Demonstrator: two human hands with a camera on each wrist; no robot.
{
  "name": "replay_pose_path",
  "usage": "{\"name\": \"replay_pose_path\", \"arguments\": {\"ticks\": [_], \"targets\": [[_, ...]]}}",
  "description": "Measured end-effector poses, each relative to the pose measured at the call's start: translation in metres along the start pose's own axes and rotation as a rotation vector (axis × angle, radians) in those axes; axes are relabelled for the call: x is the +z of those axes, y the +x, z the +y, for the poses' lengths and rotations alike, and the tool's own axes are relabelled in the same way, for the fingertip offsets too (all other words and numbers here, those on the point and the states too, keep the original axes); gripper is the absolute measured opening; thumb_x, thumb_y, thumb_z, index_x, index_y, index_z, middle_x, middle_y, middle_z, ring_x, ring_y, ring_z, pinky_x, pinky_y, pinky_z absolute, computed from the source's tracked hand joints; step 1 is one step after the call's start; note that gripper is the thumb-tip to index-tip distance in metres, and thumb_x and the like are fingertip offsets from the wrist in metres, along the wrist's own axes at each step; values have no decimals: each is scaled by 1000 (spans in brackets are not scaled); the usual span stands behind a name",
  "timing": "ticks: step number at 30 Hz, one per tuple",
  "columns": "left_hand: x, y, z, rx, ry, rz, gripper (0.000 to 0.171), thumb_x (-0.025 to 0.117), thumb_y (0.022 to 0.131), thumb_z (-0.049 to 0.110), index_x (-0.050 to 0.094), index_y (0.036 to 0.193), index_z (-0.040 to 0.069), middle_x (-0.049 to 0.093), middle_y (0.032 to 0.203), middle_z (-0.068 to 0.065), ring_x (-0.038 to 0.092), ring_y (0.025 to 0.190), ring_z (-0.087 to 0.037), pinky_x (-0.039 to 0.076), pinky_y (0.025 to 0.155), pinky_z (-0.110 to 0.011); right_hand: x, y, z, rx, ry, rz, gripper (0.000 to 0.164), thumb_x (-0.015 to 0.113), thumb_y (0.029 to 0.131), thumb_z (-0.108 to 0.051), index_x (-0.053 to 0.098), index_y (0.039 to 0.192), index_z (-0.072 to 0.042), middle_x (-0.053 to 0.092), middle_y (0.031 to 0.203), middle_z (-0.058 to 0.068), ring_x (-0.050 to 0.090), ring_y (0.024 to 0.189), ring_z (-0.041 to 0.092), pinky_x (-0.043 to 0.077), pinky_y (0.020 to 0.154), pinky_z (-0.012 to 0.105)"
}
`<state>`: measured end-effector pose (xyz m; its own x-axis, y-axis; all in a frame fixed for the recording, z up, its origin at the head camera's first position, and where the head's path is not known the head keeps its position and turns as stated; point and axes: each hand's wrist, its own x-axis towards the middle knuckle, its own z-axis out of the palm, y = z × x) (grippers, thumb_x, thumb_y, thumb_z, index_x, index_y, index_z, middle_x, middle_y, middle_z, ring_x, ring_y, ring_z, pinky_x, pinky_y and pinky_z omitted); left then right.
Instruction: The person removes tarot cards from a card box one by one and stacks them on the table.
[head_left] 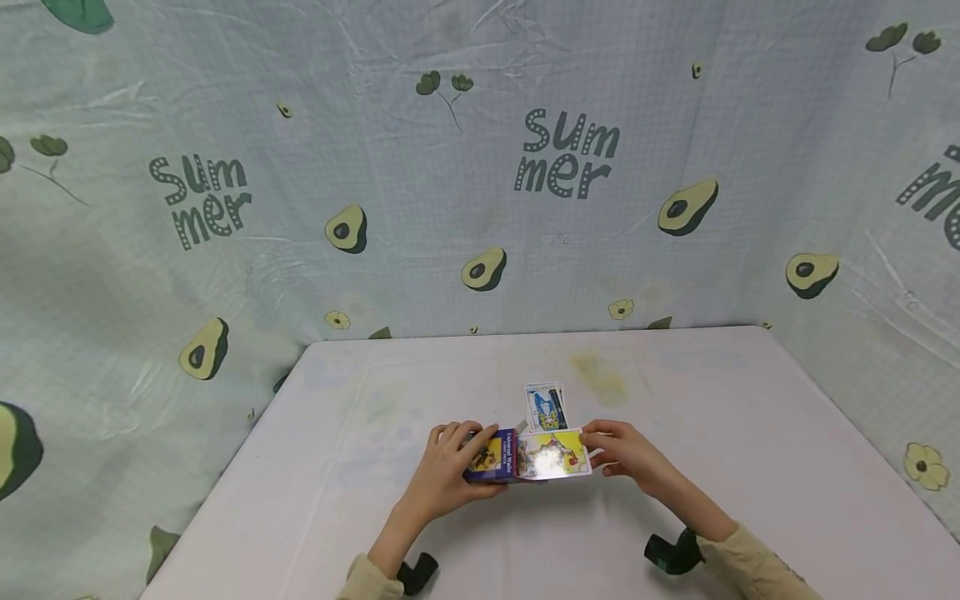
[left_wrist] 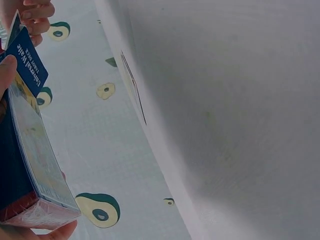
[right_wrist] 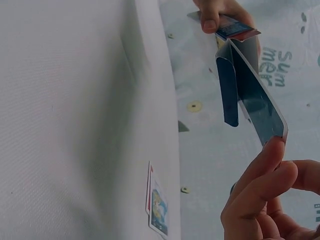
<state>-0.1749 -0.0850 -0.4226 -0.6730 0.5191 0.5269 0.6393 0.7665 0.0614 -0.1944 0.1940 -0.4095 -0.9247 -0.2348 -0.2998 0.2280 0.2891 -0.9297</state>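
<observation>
Around a blue tarot deck box (head_left: 489, 457), lettered "Universal Waite Tarot Deck", my left hand (head_left: 441, 477) curls its fingers and thumb. A yellow picture card (head_left: 553, 454) sticks out to the right from the box's end. The fingertips of my right hand (head_left: 636, 457) pinch the card's far edge. In the right wrist view the card's blue underside (right_wrist: 261, 97) slants between the box and those fingers, with a dark blue flap (right_wrist: 228, 92) hanging beside it. The box is held up over the table, its clear-wrapped end (left_wrist: 42, 214) showing in the left wrist view.
Just behind the hands, a few overlapping picture cards (head_left: 545, 406) lie face up on the white table (head_left: 360, 500). A pale curtain (head_left: 405, 183) printed with avocados hangs behind and at the sides. Dark wrist devices (head_left: 672, 553) sit below both hands.
</observation>
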Motion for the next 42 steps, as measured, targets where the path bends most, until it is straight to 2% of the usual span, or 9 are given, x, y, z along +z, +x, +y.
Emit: {"name": "replay_pose_path", "arguments": {"ticks": [11, 19, 25, 33, 42], "targets": [[-3, -1, -2, -21, -37, 4, 80, 78, 56, 49, 51, 124, 19, 52, 107, 0, 49, 94, -17, 37, 85, -41, -8, 2, 1, 16, 21, 24, 41, 55, 87, -30, 55, 111, 3, 64, 86, -1, 58, 67, 10, 45, 57, 21], [-3, -5, -4, -49, -33, -18, 78, 76, 59, 50, 50, 126, 21, 52, 108, 0, 49, 95, -17, 37, 87, -41, -14, 8, 2, 54, 85, 47, 40, 53, 88, -29, 53, 112, 2, 63, 85, -2, 57, 69, 10, 46, 58, 20], [-3, -5, -3, -54, -40, -24, 78, 77, 59, 49, 49, 126, 21, 52, 108, 0, 49, 96, -17, 37, 87, -42, -16, 14, 1, 70, 135, 80, 42, 49, 89, -25, 47, 120, 3, 61, 88, 0, 56, 69, 10, 47, 60, 19], [-2, -5, -4, -46, -46, -17, 78, 76, 59, 49, 49, 126, 21, 52, 107, 0, 49, 95, -17, 37, 87, -41, -16, 18, 1, 71, 193, 107, 46, 48, 90, -23, 40, 129, 0, 56, 109, 7, 60, 78, 10, 48, 64, 19], [0, -5, -5, -42, -62, -4, 78, 77, 59, 48, 49, 126, 21, 53, 107, 0, 49, 95, -16, 37, 86, -41, -15, 25, 0, 67, 268, 96, 49, 51, 90, -21, 36, 131, 1, 56, 113, 12, 64, 77, 6, 48, 61, 17]]}}
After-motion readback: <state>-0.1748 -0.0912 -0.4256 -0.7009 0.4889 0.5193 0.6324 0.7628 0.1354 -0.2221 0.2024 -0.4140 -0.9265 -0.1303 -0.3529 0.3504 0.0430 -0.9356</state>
